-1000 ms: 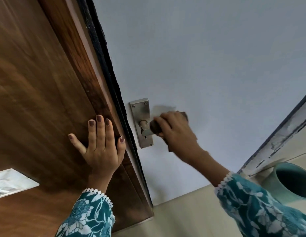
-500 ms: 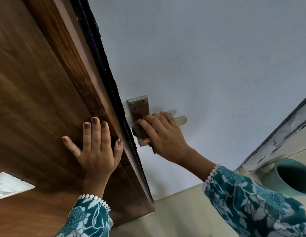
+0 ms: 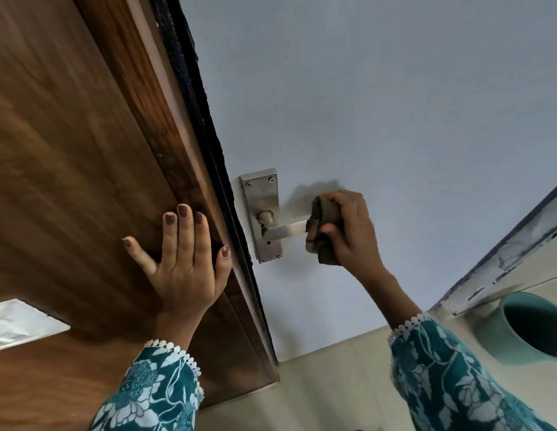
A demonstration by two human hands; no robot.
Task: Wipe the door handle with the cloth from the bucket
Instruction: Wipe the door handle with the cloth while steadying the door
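Pale door (image 3: 395, 119): right hand (image 3: 352, 231), cloth (image 3: 324, 225) around handle (image 3: 286, 232) end.

Bare door (image 3: 395, 104) around handle (image 3: 283, 231)

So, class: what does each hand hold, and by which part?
Right hand grips the bunched cloth around the lever's free end. Left hand holds nothing.

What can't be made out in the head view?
- Free end of the door handle: wrapped by the cloth and right hand.
- Inside of the bucket: dark, cut off by the right edge.
- White panel on the wood: blurred, cut off at left.
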